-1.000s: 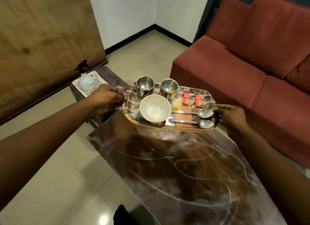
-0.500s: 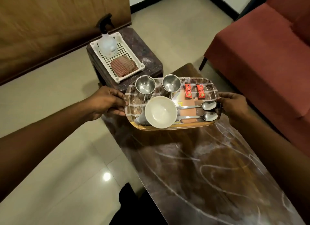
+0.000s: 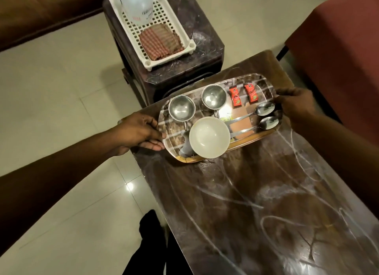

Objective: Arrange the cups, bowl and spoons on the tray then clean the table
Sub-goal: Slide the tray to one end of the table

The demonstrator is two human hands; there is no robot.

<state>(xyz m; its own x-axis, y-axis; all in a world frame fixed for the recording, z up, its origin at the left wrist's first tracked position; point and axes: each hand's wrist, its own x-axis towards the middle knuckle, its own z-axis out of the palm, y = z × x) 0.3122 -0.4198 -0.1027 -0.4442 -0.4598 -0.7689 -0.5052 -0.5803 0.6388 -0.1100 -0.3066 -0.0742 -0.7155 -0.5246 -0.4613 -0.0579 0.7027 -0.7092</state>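
Note:
A patterned oblong tray (image 3: 264, 83) sits at the far end of the dark marbled table (image 3: 256, 203). On it stand two steel cups (image 3: 181, 107) (image 3: 214, 96), a white bowl (image 3: 209, 137), two steel spoons (image 3: 264, 109) (image 3: 267, 123) and two red sachets (image 3: 235, 96) (image 3: 251, 93). My left hand (image 3: 141, 133) grips the tray's left end. My right hand (image 3: 295, 106) grips its right end.
Beyond the table stands a dark stool (image 3: 196, 55) carrying a white slotted basket (image 3: 170, 16) with a spray bottle (image 3: 137, 3) and a folded checked cloth (image 3: 161, 41). A red sofa (image 3: 344, 49) is on the right. Pale floor tiles lie to the left.
The tray, held at both ends, has come down from the air toward the table's far end. My view has tilted downward, so the stool and basket now appear closer.

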